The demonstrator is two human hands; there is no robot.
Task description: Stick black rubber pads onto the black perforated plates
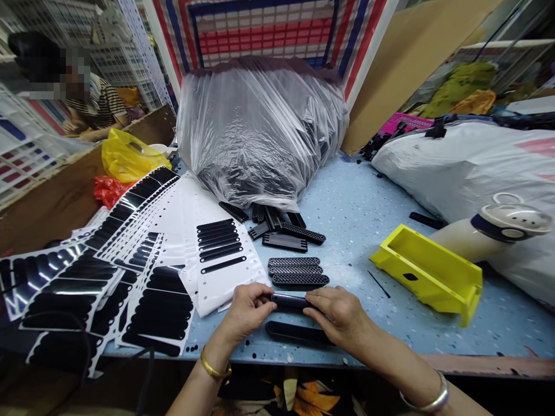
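Between my two hands lies a long black plastic piece with rounded ends and a smooth, shiny top [289, 301]. My left hand [250, 307] pinches its left end with thumb and fingers. On its right end, the fingers of my right hand [338, 311] are closed. Another black strip-shaped piece [295, 332] rests just below, partly under my right hand. Several black pieces with a honeycomb-like pattern [297, 270] are lined up just beyond. To the left, a white backing sheet [234, 283] carries several narrow black stickers [222, 245].
More sticker sheets [160, 306] spread across the left. A big clear plastic bag [260, 133] stands behind loose black pieces [284, 240]. On the right are a yellow bin [427, 271], a pale bottle [489, 225] and a white sack [459, 156]. Another person [102, 98] sits far left.
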